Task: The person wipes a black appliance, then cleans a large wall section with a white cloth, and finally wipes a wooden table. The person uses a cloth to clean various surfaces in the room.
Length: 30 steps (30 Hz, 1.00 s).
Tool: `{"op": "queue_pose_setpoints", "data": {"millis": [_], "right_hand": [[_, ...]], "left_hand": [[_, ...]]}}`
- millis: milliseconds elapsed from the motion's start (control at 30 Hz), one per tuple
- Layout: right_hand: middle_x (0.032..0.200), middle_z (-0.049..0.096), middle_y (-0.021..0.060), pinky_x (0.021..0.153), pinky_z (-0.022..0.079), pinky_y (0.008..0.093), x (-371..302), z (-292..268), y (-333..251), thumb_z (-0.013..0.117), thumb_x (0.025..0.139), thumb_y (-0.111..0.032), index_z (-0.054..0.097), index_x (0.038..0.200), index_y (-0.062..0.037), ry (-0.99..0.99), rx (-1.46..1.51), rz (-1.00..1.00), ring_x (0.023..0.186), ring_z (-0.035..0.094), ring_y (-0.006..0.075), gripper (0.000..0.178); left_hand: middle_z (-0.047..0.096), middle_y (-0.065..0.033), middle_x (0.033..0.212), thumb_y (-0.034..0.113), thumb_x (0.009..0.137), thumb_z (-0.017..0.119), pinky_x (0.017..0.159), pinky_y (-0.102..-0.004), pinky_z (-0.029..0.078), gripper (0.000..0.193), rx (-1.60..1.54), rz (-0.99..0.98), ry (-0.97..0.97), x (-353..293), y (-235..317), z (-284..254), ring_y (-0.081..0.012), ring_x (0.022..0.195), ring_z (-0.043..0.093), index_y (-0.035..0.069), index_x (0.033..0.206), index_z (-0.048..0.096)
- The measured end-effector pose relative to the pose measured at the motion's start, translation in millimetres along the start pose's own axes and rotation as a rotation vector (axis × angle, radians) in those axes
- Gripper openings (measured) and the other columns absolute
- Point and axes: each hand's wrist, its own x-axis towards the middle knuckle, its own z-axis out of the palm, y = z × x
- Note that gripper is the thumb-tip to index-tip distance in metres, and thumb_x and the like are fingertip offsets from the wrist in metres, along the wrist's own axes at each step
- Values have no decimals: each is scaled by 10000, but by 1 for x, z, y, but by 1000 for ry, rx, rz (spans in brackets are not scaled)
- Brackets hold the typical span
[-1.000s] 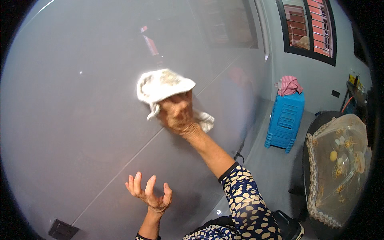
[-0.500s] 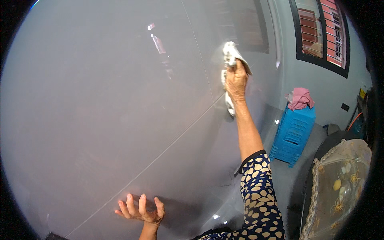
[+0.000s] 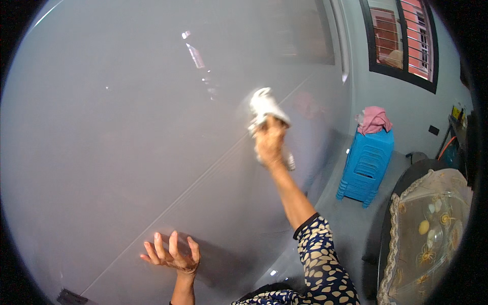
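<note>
A crumpled white cloth (image 3: 265,101) is bunched under my right hand (image 3: 270,140), which presses it against a glossy grey tiled wall (image 3: 127,152). The cloth and fingers look slightly blurred, and the palm side is hidden. The cloth lies over a thin joint line between the tiles. Lower down and to the left, my left hand (image 3: 175,254) rests its fingertips on the same wall, fingers spread and holding nothing.
A stack of blue plastic stools (image 3: 367,168) stands at the right, with a pink cloth (image 3: 375,120) on top. Nearer is furniture under a lace-edged, flower-patterned cover (image 3: 427,239). A barred window (image 3: 404,40) is at upper right. A dark wall plate (image 3: 71,297) sits at lower left.
My right hand has slid the white cloth down and to the left across the wall. The left hand keeps its spread pose on the wall. The view has shifted slightly.
</note>
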Motion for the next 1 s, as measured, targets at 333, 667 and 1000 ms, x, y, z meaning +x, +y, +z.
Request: {"op": "queue_pose_setpoints", "data": {"millis": [333,667,1000], "right_hand": [[1045,604,59,836,365,486,-112,-23,-45,615,752,-381,657,960,-220,-451,18,-516,925,536,243,266],[1052,592,53,882,291,411,-13,-23,24,607,785,-348,612,1025,-200,-143,-149,-377,1020,457,212,282],[1099,548,180,949,267,492,29,-36,153,503,874,-260,515,1155,-11,12,-202,301,1067,415,313,375]], "left_hand": [[405,-123,1298,189,703,603,1082,-482,17,384,-53,-48,-53,0,7,-4,-305,1298,223,121,1077,550],[397,-138,1299,228,731,595,1079,-499,53,361,18,0,-6,-1,3,3,-309,1293,233,127,1075,559],[393,-154,1311,252,724,577,1081,-506,32,343,64,36,11,-3,-2,3,-324,1292,229,137,1047,568]]}}
